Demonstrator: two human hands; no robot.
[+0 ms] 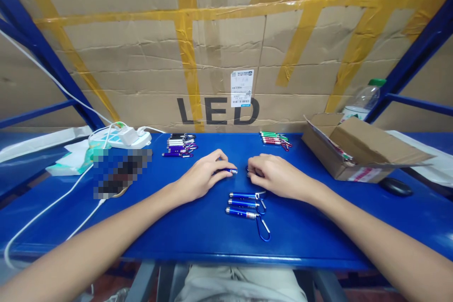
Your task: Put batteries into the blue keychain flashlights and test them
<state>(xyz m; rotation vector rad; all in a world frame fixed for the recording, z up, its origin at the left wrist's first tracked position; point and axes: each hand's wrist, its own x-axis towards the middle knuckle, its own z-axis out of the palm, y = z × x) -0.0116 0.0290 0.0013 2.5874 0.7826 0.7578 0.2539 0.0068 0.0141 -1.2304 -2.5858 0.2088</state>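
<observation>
My left hand pinches a short blue penlight, with one end sticking out from the fingertips. Just across a small gap is my right hand, its fingers curled together. A dark bit shows at its fingertips, but what it holds is mostly hidden. Below both hands lie three blue keychain penlights, side by side, with carabiner clips at their right ends. The lowest one has its blue clip turned toward the table's front edge.
Black, silver and purple penlights lie at the back left, green and red ones at the back right. An open cardboard box and a black mouse are on the right. Left are a power strip, cables and a blurred item.
</observation>
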